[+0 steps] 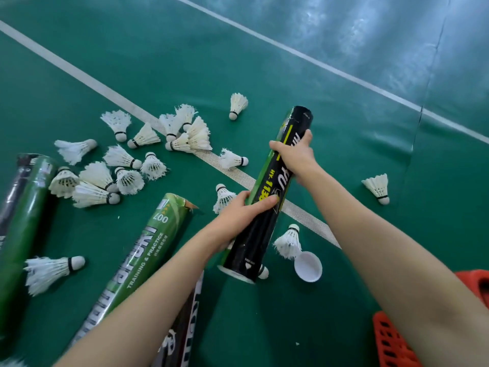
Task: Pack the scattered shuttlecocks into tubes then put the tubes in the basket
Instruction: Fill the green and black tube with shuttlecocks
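Both hands hold one black tube (267, 197): left hand (242, 213) and right hand (293, 154) fingers (270, 201) wrap round it. White shuttlecocks (119, 168) lie on the green floor (185, 62).

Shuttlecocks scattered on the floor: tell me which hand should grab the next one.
Left. The left hand grips the black tube low, on the side where most shuttlecocks lie; the right hand grips higher and could probably steady it alone.

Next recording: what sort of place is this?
Most likely an indoor badminton court: green sports flooring with white painted court lines, white feather shuttlecocks scattered across it, and a black cardboard shuttlecock tube being held.
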A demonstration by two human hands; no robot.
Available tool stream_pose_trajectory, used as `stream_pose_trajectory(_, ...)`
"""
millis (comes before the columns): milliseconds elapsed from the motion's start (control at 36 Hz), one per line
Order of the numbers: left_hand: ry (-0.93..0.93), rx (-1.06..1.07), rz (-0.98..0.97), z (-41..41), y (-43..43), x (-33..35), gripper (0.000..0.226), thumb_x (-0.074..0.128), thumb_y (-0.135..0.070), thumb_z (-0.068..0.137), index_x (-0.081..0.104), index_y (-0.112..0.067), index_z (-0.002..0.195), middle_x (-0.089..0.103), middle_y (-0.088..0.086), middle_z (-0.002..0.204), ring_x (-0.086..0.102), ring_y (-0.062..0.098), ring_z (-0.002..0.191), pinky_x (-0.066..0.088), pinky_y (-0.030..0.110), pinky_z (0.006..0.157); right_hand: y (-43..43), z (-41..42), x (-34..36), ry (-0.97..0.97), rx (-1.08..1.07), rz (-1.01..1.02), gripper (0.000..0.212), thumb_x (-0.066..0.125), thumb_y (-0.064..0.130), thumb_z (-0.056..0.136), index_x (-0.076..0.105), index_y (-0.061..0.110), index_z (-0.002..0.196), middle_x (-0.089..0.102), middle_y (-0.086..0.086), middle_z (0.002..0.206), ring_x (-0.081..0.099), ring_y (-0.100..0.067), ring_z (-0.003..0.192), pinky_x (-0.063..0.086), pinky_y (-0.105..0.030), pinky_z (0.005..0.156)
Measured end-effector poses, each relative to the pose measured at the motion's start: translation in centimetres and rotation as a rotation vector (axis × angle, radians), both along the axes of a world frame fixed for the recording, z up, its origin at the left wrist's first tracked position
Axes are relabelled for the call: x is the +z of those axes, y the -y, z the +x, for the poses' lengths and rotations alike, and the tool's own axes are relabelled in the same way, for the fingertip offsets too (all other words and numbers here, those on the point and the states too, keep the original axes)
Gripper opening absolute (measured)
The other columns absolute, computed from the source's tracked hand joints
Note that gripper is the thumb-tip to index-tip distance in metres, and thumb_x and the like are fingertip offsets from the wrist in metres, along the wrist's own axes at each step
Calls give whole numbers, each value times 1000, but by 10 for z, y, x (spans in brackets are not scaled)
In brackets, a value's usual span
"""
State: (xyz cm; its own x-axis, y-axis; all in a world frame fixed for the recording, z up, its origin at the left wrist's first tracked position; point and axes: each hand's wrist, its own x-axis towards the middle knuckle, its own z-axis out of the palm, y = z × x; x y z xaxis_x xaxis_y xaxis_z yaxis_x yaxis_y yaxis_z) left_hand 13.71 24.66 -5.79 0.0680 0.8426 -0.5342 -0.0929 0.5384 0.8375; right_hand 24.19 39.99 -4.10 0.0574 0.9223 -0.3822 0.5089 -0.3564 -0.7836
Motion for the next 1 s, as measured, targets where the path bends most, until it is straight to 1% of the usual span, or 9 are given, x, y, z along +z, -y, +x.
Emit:
stream_pose_trajectory(83,108,-14,-72,-20,-3,21,43,69,-41,83,54,-11,109,71,6,89,70,19,74,57,30,67,-2,-16,4,-241,-61,-155,84,72,46,75,22,17,136,59,-9,115,63,-23,88,54,-35,64)
stream_pose_trajectory(194,230,22,-183,-46,-9,46,40,60,-47,87,61,-7,88,67,7,67,63,17,52,54,23,51,6,-31,9,-379,8,-261,54,66,30,89,42,6,131,53,-9,110,61,-22,71,49,-25,39)
stream_pose_trajectory(278,225,51,-139,-64,-11,57,41,58,-48,88,60,-7,91,67,8,69,63,18,53,55,24,52,10,-44,9,-439,56,-277,49,65,30,90,44,6,128,45,-12,125,62,-24,75,52,-30,48)
stream_pose_trajectory(444,-2,33,-54,-87,-1,57,34,68,-36,85,57,-11,105,70,6,82,68,19,65,57,29,61,15,-65,19,-589,52,-223,50,64,30,90,48,6,131,59,-10,110,63,-22,76,54,-29,53)
stream_pose_trajectory(556,-311,-83,-8,-111,13,51,59,78,-24,75,42,-26,122,65,6,102,72,23,81,60,37,71,14,-70,21,-652,-13,-151,62,72,28,83,39,8,131,63,-14,114,66,-29,97,57,-38,60)
stream_pose_trajectory(611,-510,-124,46,-123,21,44,68,78,-22,73,36,-33,126,62,1,102,69,19,80,59,31,66,15,-72,21,-678,-59,-110,63,74,26,81,32,11,127,59,-13,114,65,-26,94,56,-39,59)
stream_pose_trajectory(778,-1124,-210,91,-152,34,19,91,75,-21,66,24,-28,141,43,0,110,48,20,99,46,33,79,23,-77,14,-757,-133,-84,103,73,25,82,-6,34,147,55,-9,122,62,-23,101,56,-44,66)
stream_pose_trajectory(889,-1253,-205,2,-159,37,3,94,73,-31,70,16,-28,145,43,6,125,44,26,115,43,47,95,43,-92,9,-726,-39,-14,83,66,22,88,7,37,145,57,0,104,64,-16,83,57,-41,69)
stream_pose_trajectory(1000,-1281,-84,151,-151,32,1,86,70,-51,75,25,-26,144,47,3,131,46,25,119,41,40,95,62,-111,2,-681,30,42,82,80,49,65,27,42,128,60,6,110,61,-25,110,49,-52,96)
